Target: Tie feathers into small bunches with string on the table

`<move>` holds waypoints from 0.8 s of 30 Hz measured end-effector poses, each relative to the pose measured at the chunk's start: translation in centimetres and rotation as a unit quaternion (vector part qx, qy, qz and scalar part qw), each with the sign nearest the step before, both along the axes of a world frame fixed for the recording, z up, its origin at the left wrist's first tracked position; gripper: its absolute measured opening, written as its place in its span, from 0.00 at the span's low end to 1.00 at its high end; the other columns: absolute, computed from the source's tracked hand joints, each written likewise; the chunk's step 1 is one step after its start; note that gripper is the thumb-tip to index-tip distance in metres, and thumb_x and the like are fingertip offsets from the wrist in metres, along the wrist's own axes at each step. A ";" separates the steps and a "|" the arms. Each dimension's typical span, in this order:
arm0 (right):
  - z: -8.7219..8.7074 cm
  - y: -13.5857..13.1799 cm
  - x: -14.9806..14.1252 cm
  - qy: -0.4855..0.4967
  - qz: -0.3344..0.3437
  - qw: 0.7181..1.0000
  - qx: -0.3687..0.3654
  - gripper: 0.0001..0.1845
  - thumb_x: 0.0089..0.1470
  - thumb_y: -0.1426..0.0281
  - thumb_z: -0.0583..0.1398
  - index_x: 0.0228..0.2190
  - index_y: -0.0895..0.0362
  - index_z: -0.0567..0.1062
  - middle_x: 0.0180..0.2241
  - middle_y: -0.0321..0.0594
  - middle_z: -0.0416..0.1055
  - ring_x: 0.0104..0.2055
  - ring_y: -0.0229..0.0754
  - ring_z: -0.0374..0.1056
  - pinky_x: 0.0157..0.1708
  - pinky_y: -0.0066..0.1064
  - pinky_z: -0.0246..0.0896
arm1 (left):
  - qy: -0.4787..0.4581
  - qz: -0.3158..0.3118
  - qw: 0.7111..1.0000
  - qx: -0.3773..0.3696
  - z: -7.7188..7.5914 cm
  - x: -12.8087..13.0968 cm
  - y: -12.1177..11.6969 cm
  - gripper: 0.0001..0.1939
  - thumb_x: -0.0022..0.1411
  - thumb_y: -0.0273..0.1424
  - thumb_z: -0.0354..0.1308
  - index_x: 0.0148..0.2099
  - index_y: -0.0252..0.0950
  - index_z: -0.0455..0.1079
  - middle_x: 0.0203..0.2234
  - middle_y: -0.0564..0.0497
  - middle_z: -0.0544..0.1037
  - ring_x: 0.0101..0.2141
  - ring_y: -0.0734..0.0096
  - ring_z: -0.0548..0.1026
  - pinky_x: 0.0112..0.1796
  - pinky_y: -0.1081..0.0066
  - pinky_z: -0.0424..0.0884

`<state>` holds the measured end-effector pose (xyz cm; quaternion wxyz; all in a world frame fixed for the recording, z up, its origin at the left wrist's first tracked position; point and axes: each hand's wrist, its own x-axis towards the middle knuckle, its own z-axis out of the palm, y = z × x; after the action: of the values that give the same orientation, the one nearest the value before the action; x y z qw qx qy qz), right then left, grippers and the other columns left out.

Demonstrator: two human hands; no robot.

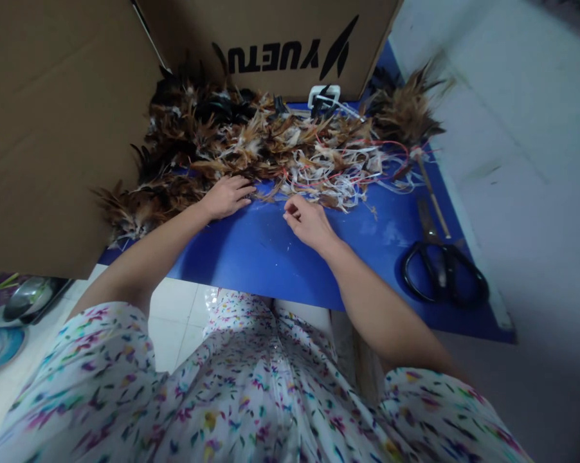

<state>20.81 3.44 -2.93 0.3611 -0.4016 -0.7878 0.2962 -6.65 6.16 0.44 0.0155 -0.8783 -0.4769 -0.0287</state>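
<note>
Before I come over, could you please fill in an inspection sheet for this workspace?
Surface: blue tabletop, small pale specks near the hands.
Things at hand: heaped brown and black feathers; tangled white and red strands at the heap's right end.
Clutter: black-handled scissors at right; a feather bundle with a thin stick beyond them; a white plastic piece behind the heap.
Hands: left hand palm down at the heap's front edge; right hand curled, contents unclear.
Cables: nothing seen.
Surroundings: cardboard behind and left, pale wall right, tiled floor below.
</note>
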 end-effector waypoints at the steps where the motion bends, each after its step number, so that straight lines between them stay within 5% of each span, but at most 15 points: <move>1: 0.0 0.1 0.0 0.003 -0.003 1.000 0.006 0.05 0.54 0.74 0.57 0.35 0.53 0.68 0.31 0.37 0.70 0.31 0.39 0.67 0.37 0.33 0.63 | -0.012 0.000 1.000 0.005 0.1 -0.3 -0.3 0.25 0.70 0.39 0.49 0.64 0.34 0.70 0.61 0.35 0.72 0.63 0.50 0.68 0.62 0.49 0.60; 8: 0.2 0.1 0.0 0.013 -0.034 0.999 0.037 0.04 0.53 0.74 0.58 0.33 0.53 0.69 0.31 0.38 0.71 0.32 0.40 0.67 0.38 0.35 0.63 | -0.116 -0.049 0.990 0.057 0.4 0.2 -5.2 0.22 0.69 0.46 0.52 0.53 0.38 0.76 0.55 0.40 0.77 0.56 0.54 0.74 0.62 0.46 0.60; 14: 0.3 0.1 0.1 0.030 -0.083 0.995 0.049 0.02 0.54 0.72 0.58 0.31 0.54 0.69 0.28 0.36 0.71 0.29 0.39 0.66 0.36 0.34 0.62 | -0.170 -0.135 0.969 0.117 0.6 4.0 -9.1 0.15 0.71 0.37 0.51 0.37 0.38 0.75 0.33 0.48 0.81 0.38 0.67 0.77 0.53 0.57 0.70; 20: 0.5 0.2 0.6 0.019 -0.109 0.992 0.064 0.01 0.55 0.69 0.58 0.32 0.53 0.70 0.22 0.31 0.67 0.25 0.38 0.64 0.33 0.32 0.60 | -0.130 -0.256 0.940 0.187 2.0 10.3 -9.6 0.22 0.71 0.35 0.49 0.23 0.38 0.63 0.19 0.53 0.67 0.25 0.70 0.66 0.39 0.63 0.68; 24: 0.5 0.5 1.0 0.002 -0.142 0.986 0.086 0.01 0.55 0.69 0.57 0.31 0.52 0.69 0.19 0.29 0.61 0.22 0.37 0.59 0.30 0.32 0.58 | -0.170 -0.299 0.911 0.228 0.9 12.9 -8.3 0.21 0.71 0.33 0.50 0.23 0.39 0.65 0.17 0.54 0.65 0.23 0.71 0.64 0.33 0.64 0.64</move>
<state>21.81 3.96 -2.40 0.4345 -0.4765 -0.7443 0.1737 6.21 -2.15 1.38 0.1243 -0.9343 -0.1684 -0.2887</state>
